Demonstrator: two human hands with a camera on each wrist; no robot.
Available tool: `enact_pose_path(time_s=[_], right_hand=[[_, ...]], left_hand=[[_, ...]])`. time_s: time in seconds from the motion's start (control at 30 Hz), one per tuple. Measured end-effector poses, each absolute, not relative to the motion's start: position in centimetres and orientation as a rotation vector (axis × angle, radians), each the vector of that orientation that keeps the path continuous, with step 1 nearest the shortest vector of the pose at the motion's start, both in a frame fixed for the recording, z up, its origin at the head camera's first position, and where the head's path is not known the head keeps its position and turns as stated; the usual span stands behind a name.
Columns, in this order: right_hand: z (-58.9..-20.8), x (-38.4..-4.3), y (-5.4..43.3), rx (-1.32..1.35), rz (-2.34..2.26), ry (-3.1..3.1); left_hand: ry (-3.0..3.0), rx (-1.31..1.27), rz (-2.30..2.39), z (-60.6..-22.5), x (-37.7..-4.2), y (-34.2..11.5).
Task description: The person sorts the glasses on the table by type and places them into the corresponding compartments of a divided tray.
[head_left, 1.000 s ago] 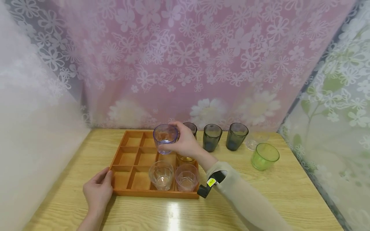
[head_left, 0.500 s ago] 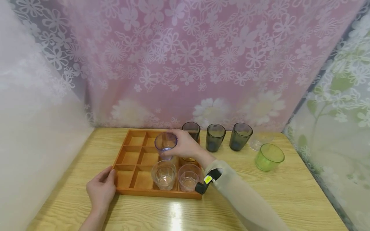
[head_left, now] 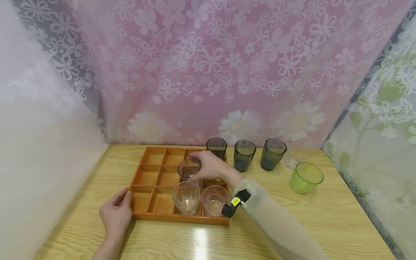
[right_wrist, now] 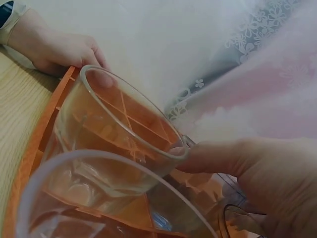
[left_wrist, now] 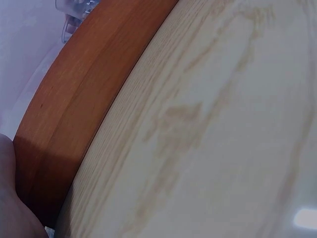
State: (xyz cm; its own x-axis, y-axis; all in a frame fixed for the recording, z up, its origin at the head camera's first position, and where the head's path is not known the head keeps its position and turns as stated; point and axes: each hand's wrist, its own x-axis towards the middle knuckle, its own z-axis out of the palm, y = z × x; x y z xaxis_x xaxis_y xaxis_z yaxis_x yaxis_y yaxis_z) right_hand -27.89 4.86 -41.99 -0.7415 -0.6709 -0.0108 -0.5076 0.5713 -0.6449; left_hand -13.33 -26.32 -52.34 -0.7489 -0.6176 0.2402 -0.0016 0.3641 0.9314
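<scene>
In the head view my right hand (head_left: 210,167) holds a clear glass with a blue-purple rim (head_left: 186,169), thumb on its near side and fingers at the far side. The glass is low in the middle row of a wooden divided tray (head_left: 162,216). My left hand (head_left: 116,211) grips the tray's near left corner; the left wrist view shows it against the tray wall (left_wrist: 84,84). Just in front of the held glass stand a clear glass (head_left: 186,198) and a pinkish clear glass (head_left: 215,202). An amber glass (head_left: 215,180) is mostly hidden behind my right hand.
A dark grey glass (head_left: 216,146) stands at the tray's far right. Two more dark glasses, one dark glass (head_left: 244,156) nearer the tray, stand right of it. Beyond them are a clear glass (head_left: 290,163) and a green glass (head_left: 306,178). A flowered curtain (head_left: 208,72) hangs behind.
My right hand has lowered the purple-rimmed glass and brought it nearer, down into the tray. The left hand keeps its hold on the tray corner. The whole view has shifted slightly.
</scene>
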Motion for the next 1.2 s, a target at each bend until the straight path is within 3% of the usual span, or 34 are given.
enact_pose_path(time_s=[0.63, 1.2], right_hand=[[-39.8, -26.7, 7.7, -1.045, -1.041, 2.466], [-39.4, -22.0, 16.9, -1.074, -1.333, 2.591]], left_hand=[[-2.04, 0.529, -1.409, -52.6, -13.4, -26.3], [-2.052, 0.553, -1.396, -52.6, -13.4, -26.2]])
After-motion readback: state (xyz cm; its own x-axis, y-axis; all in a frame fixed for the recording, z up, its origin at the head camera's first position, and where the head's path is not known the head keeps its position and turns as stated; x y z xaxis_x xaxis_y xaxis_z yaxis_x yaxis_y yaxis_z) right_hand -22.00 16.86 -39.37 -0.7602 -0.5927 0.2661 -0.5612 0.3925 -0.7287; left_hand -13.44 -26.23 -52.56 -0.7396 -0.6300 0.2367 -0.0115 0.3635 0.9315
